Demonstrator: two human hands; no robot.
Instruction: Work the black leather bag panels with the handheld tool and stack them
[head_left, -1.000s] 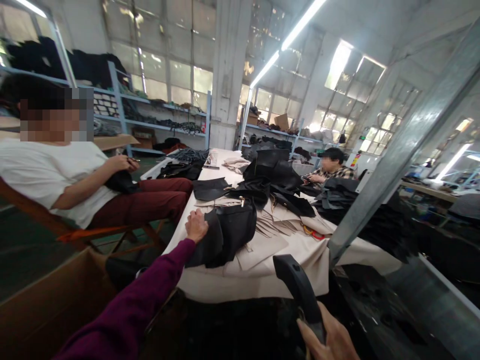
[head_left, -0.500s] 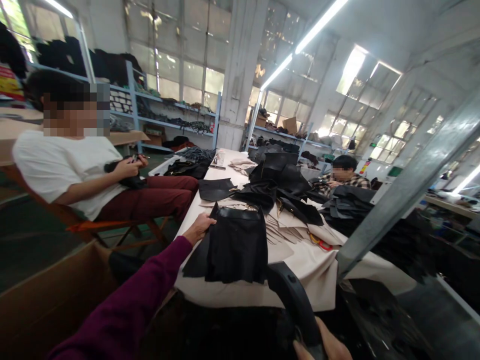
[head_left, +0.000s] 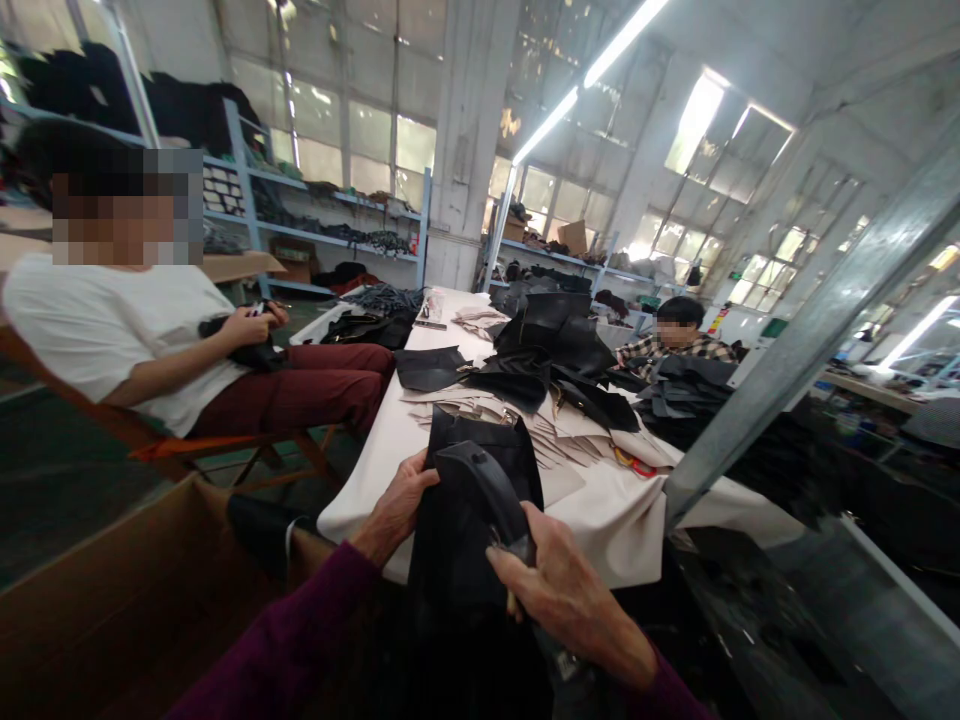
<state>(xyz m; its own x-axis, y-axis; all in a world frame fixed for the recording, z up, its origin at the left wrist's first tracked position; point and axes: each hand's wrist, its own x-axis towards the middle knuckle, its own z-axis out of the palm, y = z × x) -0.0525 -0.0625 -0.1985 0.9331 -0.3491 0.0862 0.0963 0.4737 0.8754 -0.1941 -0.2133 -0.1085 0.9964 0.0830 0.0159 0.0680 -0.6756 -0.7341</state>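
Filling the back wall of a workshop, tall paned windows (head_left: pixel 360 110) rise above blue-framed shelving (head_left: pixel 341 200) loaded with dark and mixed materials. Slanting across the right side is a grey metal post (head_left: pixel 757 400), beside a long desk (head_left: pixel 622 530) spread with a pale covering. At the left, a co-worker in a white T-shirt (head_left: pixel 97 335) and dark red trousers sits on a wooden chair, a small black piece (head_left: pixel 259 355) in hand; a second co-worker in a checked shirt (head_left: pixel 712 348) is partly hidden at the desk's far right. An opened cardboard box (head_left: pixel 97 560) occupies the lower left. Black leather-like pieces (head_left: pixel 555 325) lie heaped mid-desk, with fanned pale sheets (head_left: pixel 570 440) just in front. Nearest the camera, a black panel (head_left: pixel 461 540) hangs across the desk's near edge, its lower end lost in shadow. The purple-sleeved wearer's left hand (head_left: pixel 397 505) pinches the panel's left edge between thumb and fingers, while the right hand (head_left: pixel 570 590) is wrapped around a curved black handle (head_left: pixel 491 475), its arched end over the panel. A red and yellow loop (head_left: pixel 641 466) lies by the pale sheets, near the post.
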